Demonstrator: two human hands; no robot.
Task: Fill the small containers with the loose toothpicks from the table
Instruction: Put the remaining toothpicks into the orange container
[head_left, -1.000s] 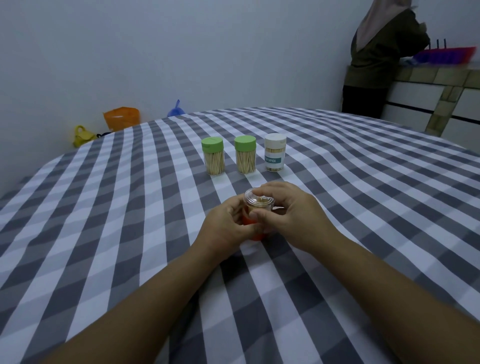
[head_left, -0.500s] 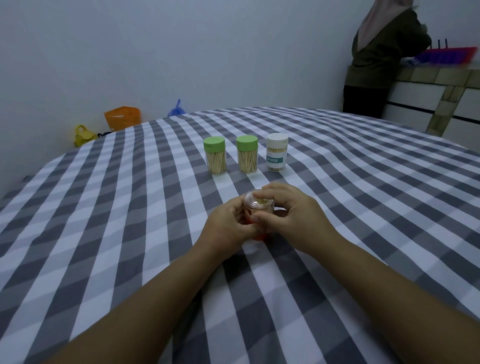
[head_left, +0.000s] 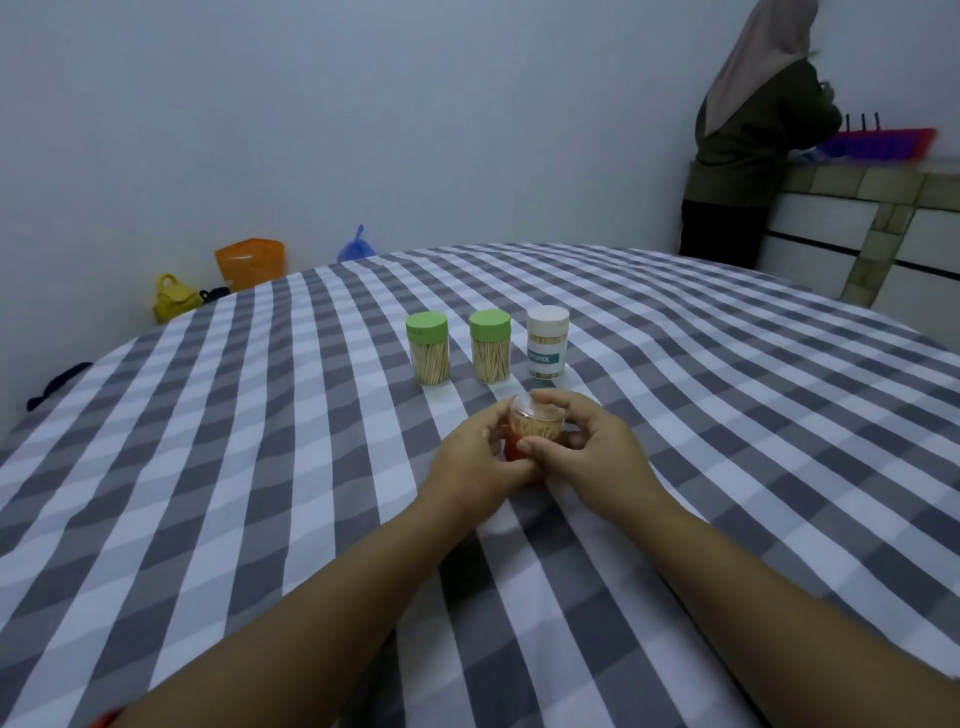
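A small clear container (head_left: 536, 423) with a red base and a clear lid stands on the checked tablecloth, holding toothpicks. My left hand (head_left: 475, 462) grips its left side and red base. My right hand (head_left: 592, 454) curls round its right side and lid, thumb in front. Behind it stand three closed toothpick containers in a row: two with green lids (head_left: 428, 356) (head_left: 490, 353) and one with a white lid (head_left: 547, 349). No loose toothpicks show on the cloth.
The grey and white checked tablecloth (head_left: 260, 467) covers a large round table. A person (head_left: 753, 135) stands at a tiled counter at the back right. Orange, yellow and blue bags (head_left: 249, 265) lie on the floor by the wall at the back left.
Both hands stay on the small container in the same spot; the fingers shift slightly round its lid. The three containers behind have not moved.
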